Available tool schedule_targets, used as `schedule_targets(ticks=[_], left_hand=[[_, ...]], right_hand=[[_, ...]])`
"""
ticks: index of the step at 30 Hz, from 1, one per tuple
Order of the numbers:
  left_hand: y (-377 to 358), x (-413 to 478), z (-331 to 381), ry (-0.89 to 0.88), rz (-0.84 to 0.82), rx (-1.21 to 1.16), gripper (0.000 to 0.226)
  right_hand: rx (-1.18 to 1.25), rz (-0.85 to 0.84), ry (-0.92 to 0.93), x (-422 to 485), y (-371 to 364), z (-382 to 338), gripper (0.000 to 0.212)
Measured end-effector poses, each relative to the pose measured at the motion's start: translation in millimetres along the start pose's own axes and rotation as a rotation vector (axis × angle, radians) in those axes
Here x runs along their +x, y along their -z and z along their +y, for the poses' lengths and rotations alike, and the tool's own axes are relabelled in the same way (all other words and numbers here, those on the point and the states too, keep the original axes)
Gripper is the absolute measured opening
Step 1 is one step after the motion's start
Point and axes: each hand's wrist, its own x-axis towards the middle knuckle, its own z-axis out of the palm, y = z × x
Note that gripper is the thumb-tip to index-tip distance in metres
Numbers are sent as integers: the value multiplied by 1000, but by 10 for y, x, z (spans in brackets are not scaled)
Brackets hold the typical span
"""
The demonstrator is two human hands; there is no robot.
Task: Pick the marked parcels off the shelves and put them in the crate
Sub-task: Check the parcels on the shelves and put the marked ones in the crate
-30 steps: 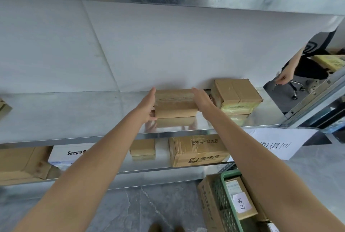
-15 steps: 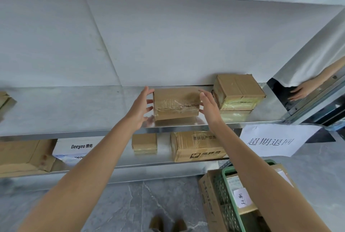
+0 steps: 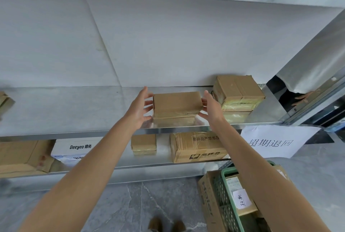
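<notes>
**Hands bracket the parcel**

Left hand (image 3: 139, 109) and right hand (image 3: 211, 109) flank the parcel (image 3: 175, 104) near the front edge of the shelf (image 3: 74, 108), fingers straight, released. Best to squeeze both ends evenly, lift clear, then lower to the crate (image 3: 225, 202) below the shelf.

Between the fingers (image 3: 148, 103) is a plain tan-brown cardboard parcel (image 3: 175, 104) on a dull silver-grey shelf (image 3: 74, 109). Below the fingers, a white box (image 3: 74, 150) bears dark lettering; to their lower right, a green lattice crate (image 3: 226, 202) stands on grey, pale-veined floor (image 3: 130, 203).
</notes>
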Motion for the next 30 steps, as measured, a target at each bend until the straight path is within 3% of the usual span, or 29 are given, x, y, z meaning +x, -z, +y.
schedule_targets(ticks=[12, 16, 21, 30], left_hand=[[19, 73, -64, -13, 25, -196, 37], [26, 89, -73, 43, 49, -164, 43], [-9, 109, -44, 115, 94, -170, 45], [33, 35, -52, 229, 56, -119, 39]], right_hand=[[51, 16, 18, 12, 18, 65, 34], [-107, -35, -23, 14, 20, 4, 28], [-347, -119, -112, 15, -30, -121, 43], [-311, -163, -165, -53, -19, -134, 35]])
